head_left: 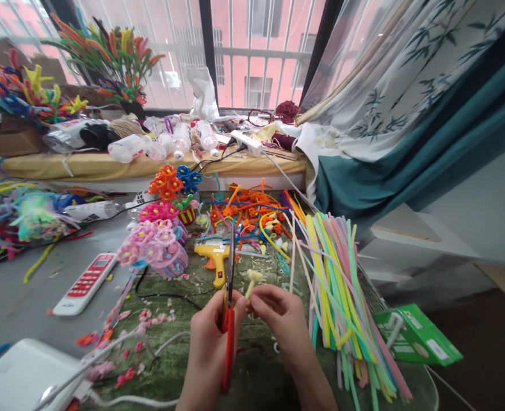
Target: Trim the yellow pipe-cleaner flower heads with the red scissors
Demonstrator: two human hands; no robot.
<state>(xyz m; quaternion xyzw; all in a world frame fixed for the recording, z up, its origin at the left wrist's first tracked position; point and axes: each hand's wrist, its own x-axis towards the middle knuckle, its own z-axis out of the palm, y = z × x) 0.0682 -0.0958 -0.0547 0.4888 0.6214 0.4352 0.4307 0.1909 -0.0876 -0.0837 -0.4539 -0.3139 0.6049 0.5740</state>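
Red-handled scissors (229,348) rest in my left hand (209,337), blades pointing up and away, fingers closed round them. My right hand (280,319) is closed in a pinch on a short pale yellow pipe cleaner piece (254,278), bent or bushy at its top. Both hands' fingertips nearly meet at its lower end; whether the left fingers also touch it, I cannot tell. Just beyond the scissor blades lies a yellow glue gun (218,262). To the right of my right hand spreads a bundle of pastel pipe cleaners (338,285).
Pink pipe cleaner flowers (149,242) and orange ones (165,182) stand left of the glue gun. Orange pieces (252,208) pile up behind it. A white remote (87,282), a white box-like device (29,377) with cables and a green box (419,334) lie around.
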